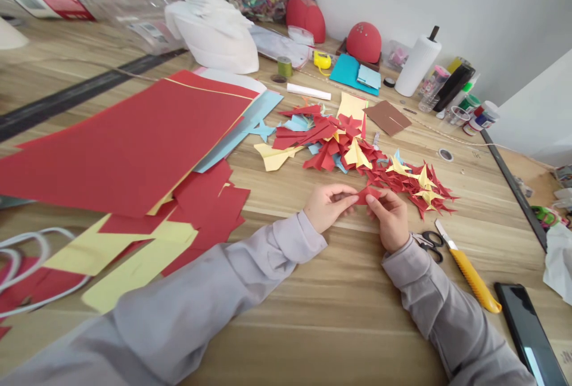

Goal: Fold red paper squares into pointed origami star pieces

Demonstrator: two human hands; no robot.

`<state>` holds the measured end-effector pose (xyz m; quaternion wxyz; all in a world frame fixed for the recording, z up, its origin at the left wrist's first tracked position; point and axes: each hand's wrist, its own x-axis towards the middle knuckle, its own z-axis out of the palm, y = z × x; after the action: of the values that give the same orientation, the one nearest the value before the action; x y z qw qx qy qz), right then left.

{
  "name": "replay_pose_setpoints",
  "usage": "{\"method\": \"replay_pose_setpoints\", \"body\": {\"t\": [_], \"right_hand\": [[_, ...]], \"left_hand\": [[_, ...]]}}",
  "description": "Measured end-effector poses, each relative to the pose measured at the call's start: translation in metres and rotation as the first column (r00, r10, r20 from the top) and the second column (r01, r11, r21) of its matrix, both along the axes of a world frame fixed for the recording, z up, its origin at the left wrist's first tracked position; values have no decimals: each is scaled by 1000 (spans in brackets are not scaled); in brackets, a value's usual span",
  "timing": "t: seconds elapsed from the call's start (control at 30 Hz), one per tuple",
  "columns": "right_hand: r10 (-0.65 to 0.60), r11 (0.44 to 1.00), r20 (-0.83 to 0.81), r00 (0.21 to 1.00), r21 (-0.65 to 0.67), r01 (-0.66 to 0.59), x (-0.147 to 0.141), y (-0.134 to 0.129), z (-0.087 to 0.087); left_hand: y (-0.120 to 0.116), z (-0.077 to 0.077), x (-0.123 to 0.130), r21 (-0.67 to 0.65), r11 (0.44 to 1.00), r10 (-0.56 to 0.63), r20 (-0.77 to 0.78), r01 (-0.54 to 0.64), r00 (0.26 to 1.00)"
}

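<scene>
A small folded piece of red paper (368, 195) is pinched between my two hands, low over the wooden table. My left hand (329, 204) grips its left end with thumb and fingers. At its right side, the thumb of my right hand (389, 214) presses on the paper. Just beyond my fingers lies a heap of folded red paper pieces (328, 151), with some blue and yellow ones among them. To its right, red and yellow paper stars (429, 186) are piled up.
Large red sheets (129, 136) and cut yellow strips (138, 273) lie at left. Scissors (429, 244), a yellow utility knife (473, 279) and a phone (529, 326) rest at right. Tissues (218, 34), a yellow tape measure (322, 61) and a white bottle (417, 64) stand behind.
</scene>
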<state>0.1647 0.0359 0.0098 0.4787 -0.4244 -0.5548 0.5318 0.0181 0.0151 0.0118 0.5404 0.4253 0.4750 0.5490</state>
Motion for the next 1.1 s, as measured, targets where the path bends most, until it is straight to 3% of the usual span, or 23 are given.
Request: {"method": "replay_pose_setpoints", "body": {"t": [0.3, 0.83, 1.1], "right_hand": [[60, 997, 127, 990, 34, -65, 0, -1, 4], [129, 985, 154, 980, 91, -144, -1, -2, 2], [171, 983, 56, 984, 60, -174, -2, -3, 2]], "left_hand": [[-2, 0, -2, 184, 982, -22, -127, 46, 992], [-3, -2, -1, 228, 972, 3, -283, 64, 959], [-3, 0, -2, 265, 958, -24, -302, 108, 953]]}}
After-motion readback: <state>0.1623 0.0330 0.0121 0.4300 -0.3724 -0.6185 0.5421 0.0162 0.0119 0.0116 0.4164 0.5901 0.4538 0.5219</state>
